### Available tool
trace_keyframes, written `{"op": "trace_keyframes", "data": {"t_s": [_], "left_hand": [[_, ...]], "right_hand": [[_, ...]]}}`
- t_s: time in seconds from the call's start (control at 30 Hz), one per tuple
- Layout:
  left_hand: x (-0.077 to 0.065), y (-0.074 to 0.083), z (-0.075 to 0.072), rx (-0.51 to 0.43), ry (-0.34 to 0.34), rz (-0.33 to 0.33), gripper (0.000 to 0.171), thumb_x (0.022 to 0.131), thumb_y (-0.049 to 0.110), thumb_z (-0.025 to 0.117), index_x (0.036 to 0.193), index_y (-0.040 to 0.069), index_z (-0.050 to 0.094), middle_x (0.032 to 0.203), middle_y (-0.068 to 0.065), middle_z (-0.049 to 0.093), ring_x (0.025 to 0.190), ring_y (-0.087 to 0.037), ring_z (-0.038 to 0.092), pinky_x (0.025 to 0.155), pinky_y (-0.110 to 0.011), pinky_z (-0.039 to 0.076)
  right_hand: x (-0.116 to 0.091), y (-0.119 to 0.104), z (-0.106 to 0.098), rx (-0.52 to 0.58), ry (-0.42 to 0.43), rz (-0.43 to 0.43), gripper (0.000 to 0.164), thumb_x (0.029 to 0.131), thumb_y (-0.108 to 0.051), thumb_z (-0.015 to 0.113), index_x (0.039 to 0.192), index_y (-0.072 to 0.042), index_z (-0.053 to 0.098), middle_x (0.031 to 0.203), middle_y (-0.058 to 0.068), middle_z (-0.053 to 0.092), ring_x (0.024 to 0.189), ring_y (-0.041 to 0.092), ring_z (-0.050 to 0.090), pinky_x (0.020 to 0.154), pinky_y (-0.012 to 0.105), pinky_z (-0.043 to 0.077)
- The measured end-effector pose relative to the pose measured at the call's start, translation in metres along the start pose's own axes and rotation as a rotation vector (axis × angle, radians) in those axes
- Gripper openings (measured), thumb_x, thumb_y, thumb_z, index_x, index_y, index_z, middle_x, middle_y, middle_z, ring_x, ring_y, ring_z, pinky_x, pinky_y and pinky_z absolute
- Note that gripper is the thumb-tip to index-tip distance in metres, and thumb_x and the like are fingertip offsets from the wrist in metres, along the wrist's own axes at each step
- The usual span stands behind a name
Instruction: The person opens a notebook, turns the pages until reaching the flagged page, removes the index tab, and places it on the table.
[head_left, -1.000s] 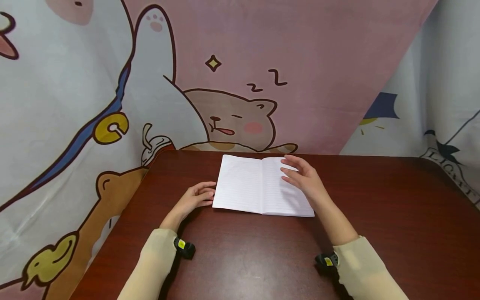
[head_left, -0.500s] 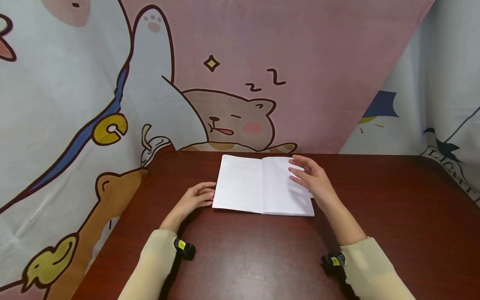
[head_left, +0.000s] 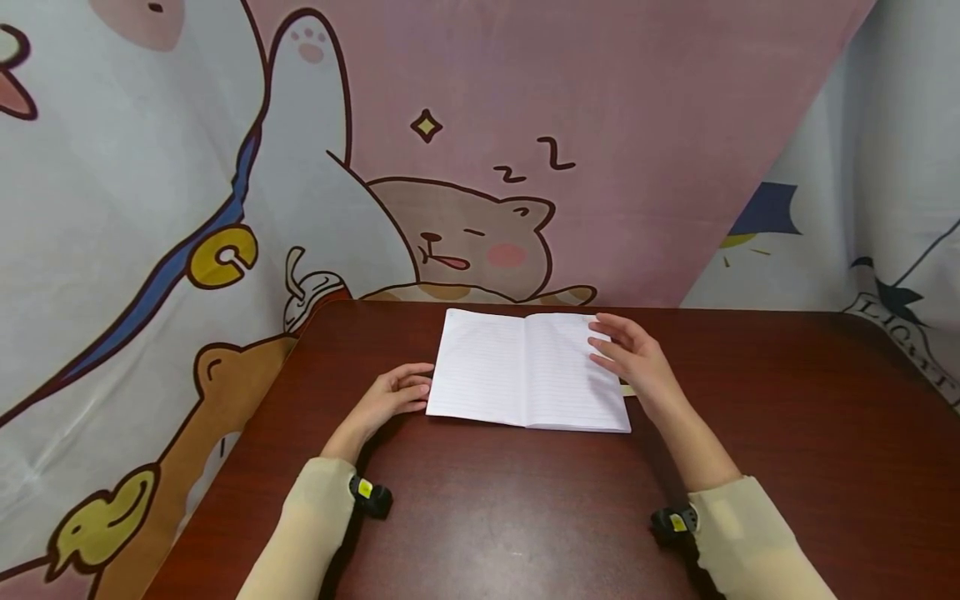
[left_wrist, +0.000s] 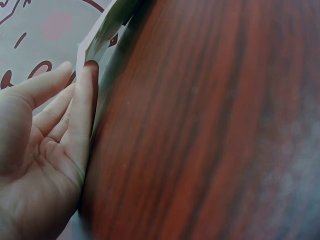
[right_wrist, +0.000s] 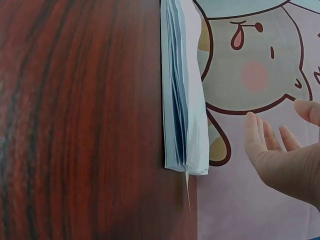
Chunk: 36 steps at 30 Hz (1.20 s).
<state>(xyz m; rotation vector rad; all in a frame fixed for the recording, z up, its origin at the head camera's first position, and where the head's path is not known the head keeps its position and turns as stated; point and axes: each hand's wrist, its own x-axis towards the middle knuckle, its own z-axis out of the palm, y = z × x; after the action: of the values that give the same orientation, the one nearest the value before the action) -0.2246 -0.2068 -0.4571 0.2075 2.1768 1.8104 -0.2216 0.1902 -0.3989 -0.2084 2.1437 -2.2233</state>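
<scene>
An open notebook with blank lined pages lies on the table. At its left edge is my left hand, fingers loosely extended and touching the edge. In the left wrist view, a fingertip of the left hand reaches under the notebook's lifted edge, and the thumb stays apart. My right hand hovers over the right page's outer edge, fingers relaxed and spread, holding nothing. The right wrist view has the right hand raised clear of the notebook. A thin pale strip sticks out from the right side.
The dark reddish-brown table extends in front and to the right. Behind it hangs a cloth backdrop with cartoon animals. Both wrists wear small black cameras, one left camera and one right camera.
My right hand has moved to the right, from over the right page to its outer edge, uncovering more of the page and the pale strip. The left hand has stayed in place.
</scene>
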Motion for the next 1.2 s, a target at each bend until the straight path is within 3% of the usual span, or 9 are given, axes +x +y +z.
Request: {"op": "trace_keyframes", "data": {"t_s": [0.1, 0.33, 0.53, 0.67, 0.83, 1.07, 1.2], "left_hand": [[0.0, 0.0, 0.0, 0.004, 0.002, -0.003, 0.047, 0.101, 0.012, 0.058, 0.145, 0.003, 0.047, 0.127, -0.021, 0.06, 0.097, -0.01, 0.067, 0.084, -0.024, 0.058], [0.0, 0.001, 0.001, -0.006, 0.011, -0.013, 0.046, 0.101, 0.01, 0.058, 0.145, 0.002, 0.048, 0.125, -0.019, 0.061, 0.095, -0.009, 0.067, 0.083, -0.024, 0.058], [0.0, -0.001, -0.001, -0.003, 0.002, 0.0, 0.047, 0.101, 0.012, 0.058, 0.145, 0.001, 0.047, 0.123, -0.018, 0.061, 0.094, -0.008, 0.067, 0.082, -0.023, 0.058], [0.001, -0.002, -0.002, -0.001, -0.006, 0.011, 0.048, 0.101, 0.012, 0.058, 0.145, 0.0, 0.046, 0.124, -0.019, 0.061, 0.095, -0.009, 0.067, 0.083, -0.023, 0.058], [0.001, -0.001, -0.001, -0.005, -0.001, 0.004, 0.047, 0.101, 0.011, 0.058, 0.145, 0.001, 0.047, 0.124, -0.02, 0.061, 0.095, -0.009, 0.067, 0.083, -0.024, 0.058], [0.0, -0.001, 0.0, -0.021, -0.001, 0.001, 0.047, 0.1, 0.011, 0.059, 0.145, 0.002, 0.047, 0.125, -0.021, 0.06, 0.096, -0.009, 0.067, 0.082, -0.024, 0.058], [0.0, -0.001, 0.0, -0.009, -0.001, -0.001, 0.047, 0.1, 0.012, 0.059, 0.145, 0.002, 0.048, 0.124, -0.019, 0.061, 0.096, -0.009, 0.067, 0.082, -0.024, 0.058]], "right_hand": [[0.0, 0.001, -0.002, -0.009, 0.004, 0.001, 0.048, 0.101, -0.009, 0.056, 0.145, 0.0, 0.041, 0.131, 0.004, 0.055, 0.107, -0.003, 0.064, 0.094, 0.024, 0.054], [0.0, 0.005, -0.01, -0.028, 0.005, -0.007, 0.043, 0.101, -0.011, 0.057, 0.141, -0.005, 0.045, 0.126, -0.002, 0.056, 0.11, -0.002, 0.064, 0.094, 0.021, 0.053], [0.003, 0.01, -0.015, -0.027, 0.0, -0.016, 0.052, 0.102, -0.013, 0.056, 0.145, 0.007, 0.037, 0.131, 0.004, 0.055, 0.108, -0.004, 0.063, 0.093, 0.018, 0.053], [0.005, 0.013, -0.02, -0.028, 0.01, -0.005, 0.052, 0.102, -0.015, 0.057, 0.144, 0.008, 0.039, 0.13, 0.005, 0.055, 0.108, -0.004, 0.063, 0.092, 0.017, 0.053], [0.006, 0.015, -0.025, -0.069, 0.039, 0.018, 0.051, 0.101, -0.016, 0.058, 0.143, 0.007, 0.041, 0.124, -0.005, 0.059, 0.107, -0.004, 0.063, 0.092, 0.016, 0.053], [0.005, 0.018, -0.029, -0.147, 0.061, 0.045, 0.051, 0.101, -0.014, 0.057, 0.145, 0.007, 0.04, 0.135, 0.008, 0.055, 0.104, -0.007, 0.062, 0.092, 0.014, 0.052], [0.006, 0.022, -0.032, -0.199, 0.076, 0.053, 0.051, 0.1, -0.014, 0.059, 0.144, 0.007, 0.042, 0.129, -0.001, 0.06, 0.105, -0.006, 0.062, 0.089, 0.009, 0.05]]}}
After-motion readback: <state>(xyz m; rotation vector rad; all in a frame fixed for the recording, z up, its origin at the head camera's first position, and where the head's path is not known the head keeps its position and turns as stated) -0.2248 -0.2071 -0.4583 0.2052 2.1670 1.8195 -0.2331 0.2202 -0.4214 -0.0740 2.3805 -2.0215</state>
